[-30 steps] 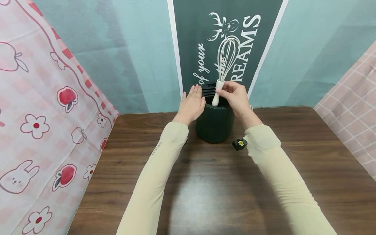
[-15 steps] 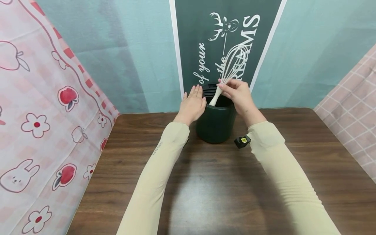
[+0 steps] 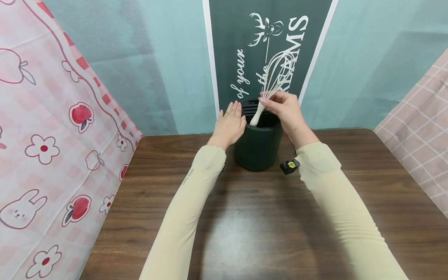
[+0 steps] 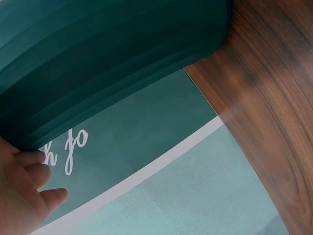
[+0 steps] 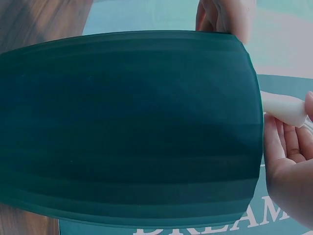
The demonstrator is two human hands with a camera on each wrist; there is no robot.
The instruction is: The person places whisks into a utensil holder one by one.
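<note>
A dark green utensil holder [image 3: 257,149] with black slots [image 3: 250,107] at its back stands at the far side of the table. Between thumb and fingers, my right hand [image 3: 286,109] pinches a white whisk [image 3: 258,113] where handle meets wires. The whisk leans right, wires up, its handle end at the holder's mouth. My left hand [image 3: 229,123] rests against the holder's left rim with fingers fairly straight. In the right wrist view the whisk handle [image 5: 283,108] shows beyond the rim, beside the right hand. The left wrist view has left fingers at the holder's side.
The brown wooden table [image 3: 241,217] extends in front of the holder. Right behind it hangs a blue-green cloth [image 3: 147,70] with a dark printed panel. A pink patterned curtain [image 3: 45,171] borders the left, and a pink checked cloth [image 3: 420,132] the right.
The whisk has tilted to the right and come lower, its handle end now at the holder's near left rim. My right hand has shifted slightly right; the left hand stays nearly still.
</note>
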